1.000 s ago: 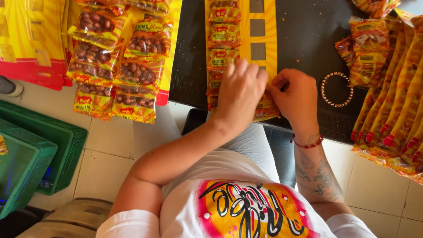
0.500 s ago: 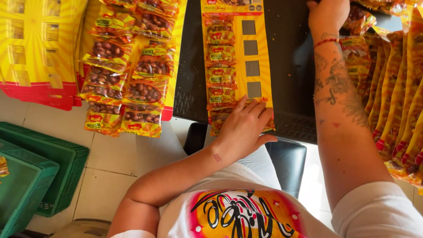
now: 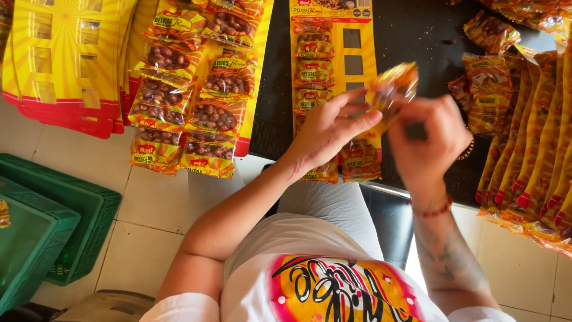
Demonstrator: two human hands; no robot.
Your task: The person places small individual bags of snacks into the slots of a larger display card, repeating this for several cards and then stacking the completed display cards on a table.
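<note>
At nine o'clock sit green crates (image 3: 42, 220) on the tiled floor, with blank yellow cards (image 3: 65, 65) above them at ten. Next comes a filled card of nut packets (image 3: 196, 89), hanging off the black desk (image 3: 417, 48). At twelve lies the half-filled display card (image 3: 333, 77). Half a second ago the left hand (image 3: 325, 131) pressed flat on this card while the right reached away to one o'clock; now the right hand (image 3: 429, 137) is back, and both hands pinch one small snack packet (image 3: 390, 89) raised above the card, a fresh piece fetched for an empty slot. Loose packets (image 3: 488, 83) and packet strips (image 3: 536, 149) lie at three.
</note>
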